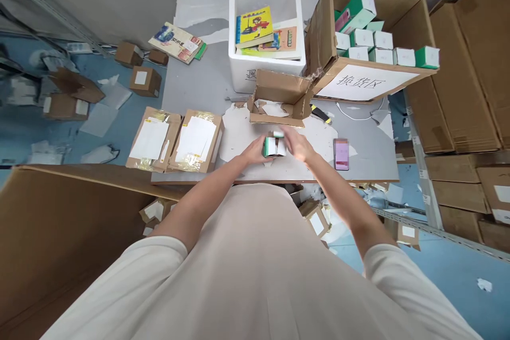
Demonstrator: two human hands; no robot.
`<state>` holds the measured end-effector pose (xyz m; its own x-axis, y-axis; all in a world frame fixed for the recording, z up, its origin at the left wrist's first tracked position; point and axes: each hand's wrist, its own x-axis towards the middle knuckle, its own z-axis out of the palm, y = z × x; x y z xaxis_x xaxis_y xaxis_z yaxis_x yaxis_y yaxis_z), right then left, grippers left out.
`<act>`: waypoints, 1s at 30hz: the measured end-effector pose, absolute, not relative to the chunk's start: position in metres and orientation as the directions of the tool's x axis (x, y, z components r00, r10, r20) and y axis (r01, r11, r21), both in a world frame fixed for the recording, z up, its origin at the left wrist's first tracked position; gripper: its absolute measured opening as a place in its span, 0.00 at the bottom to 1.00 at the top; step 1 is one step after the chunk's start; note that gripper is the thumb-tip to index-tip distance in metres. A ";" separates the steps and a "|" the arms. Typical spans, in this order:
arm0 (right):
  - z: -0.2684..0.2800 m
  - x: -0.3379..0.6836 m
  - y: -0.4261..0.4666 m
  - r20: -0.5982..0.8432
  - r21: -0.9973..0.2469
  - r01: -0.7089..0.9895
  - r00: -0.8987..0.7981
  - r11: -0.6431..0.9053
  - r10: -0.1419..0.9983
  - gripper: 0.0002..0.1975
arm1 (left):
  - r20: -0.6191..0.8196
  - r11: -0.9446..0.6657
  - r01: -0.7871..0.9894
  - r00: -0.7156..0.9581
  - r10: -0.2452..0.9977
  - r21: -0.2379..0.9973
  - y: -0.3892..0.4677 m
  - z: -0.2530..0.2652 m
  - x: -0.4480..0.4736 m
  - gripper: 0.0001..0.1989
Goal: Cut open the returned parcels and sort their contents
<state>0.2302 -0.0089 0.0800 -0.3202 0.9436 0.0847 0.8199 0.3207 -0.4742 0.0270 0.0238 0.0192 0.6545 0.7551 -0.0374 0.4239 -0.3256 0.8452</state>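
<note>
Close to the table's front edge stands a small green and white box (271, 146) with its end flaps raised. My left hand (255, 151) grips its left side, fingers wrapped around it. At the box's right top edge is my right hand (295, 144), slightly blurred, with its fingers by a white flap; whether they pinch it I cannot tell. Just behind both hands lies an opened brown carton (281, 90) with torn white paper inside. A black and yellow utility knife (321, 115) rests to the carton's right.
Two taped parcels (195, 141) sit at left, a phone (341, 154) at right. Behind are a white foam bin (265, 66) holding books and a large carton (322, 37) full of green and white boxes. Magazines (175, 42) lie back left. A tall carton (71, 186) flanks my left side.
</note>
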 end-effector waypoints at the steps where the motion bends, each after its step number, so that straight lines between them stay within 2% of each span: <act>1: 0.075 0.230 -0.007 0.125 -0.545 0.806 -0.195 0.231 0.973 0.23 | -0.046 -0.319 0.430 0.652 0.757 0.845 0.023 0.017 0.026 0.38; 3: 0.066 0.227 -0.004 0.149 -0.644 0.760 0.009 0.090 0.989 0.22 | -0.055 -0.298 0.429 0.641 0.765 0.853 0.021 0.013 0.023 0.41; 4: 0.062 0.225 -0.004 0.150 -0.673 0.738 0.056 0.060 0.987 0.22 | -0.049 -0.288 0.414 0.637 0.769 0.863 0.020 0.011 0.022 0.44; 9: 0.051 0.222 -0.013 0.193 -0.718 0.686 0.039 0.114 0.980 0.21 | 0.056 -0.310 0.276 0.658 0.751 0.910 0.015 0.002 0.018 0.69; 12: 0.049 0.223 -0.016 0.204 -0.716 0.685 0.024 0.132 0.979 0.23 | 0.181 -0.430 0.237 0.660 0.730 0.871 0.013 -0.002 0.017 0.74; 15: 0.049 0.222 -0.014 0.181 -0.686 0.716 -0.004 0.129 0.984 0.21 | 0.308 -0.608 0.328 0.636 0.708 0.723 0.013 0.003 0.016 0.72; 17: 0.051 0.222 -0.014 0.167 -0.656 0.741 -0.043 0.144 0.985 0.19 | 0.329 -0.701 0.395 0.676 0.659 0.593 0.013 0.013 0.014 0.64; 19: 0.054 0.222 -0.019 0.173 -0.636 0.752 -0.080 0.174 0.982 0.19 | 0.292 -0.758 0.400 0.749 0.594 0.516 0.015 0.024 0.013 0.54; 22: 0.062 0.221 -0.035 0.198 -0.638 0.733 -0.144 0.239 0.970 0.20 | 0.243 -0.752 0.390 0.780 0.576 0.531 0.017 0.035 0.013 0.48; 26: 0.070 0.218 -0.057 0.156 -0.673 0.673 -0.275 0.306 0.949 0.19 | 0.234 -0.695 0.344 0.770 0.593 0.631 0.018 0.036 0.015 0.52; 28: 0.070 0.217 -0.060 0.142 -0.698 0.662 -0.243 0.272 0.959 0.19 | 0.256 -0.692 0.284 0.783 0.567 0.664 0.018 0.036 0.017 0.52; 30: 0.068 0.216 -0.059 0.139 -0.725 0.650 -0.185 0.228 0.973 0.20 | 0.289 -0.689 0.244 0.776 0.561 0.683 0.019 0.037 0.020 0.48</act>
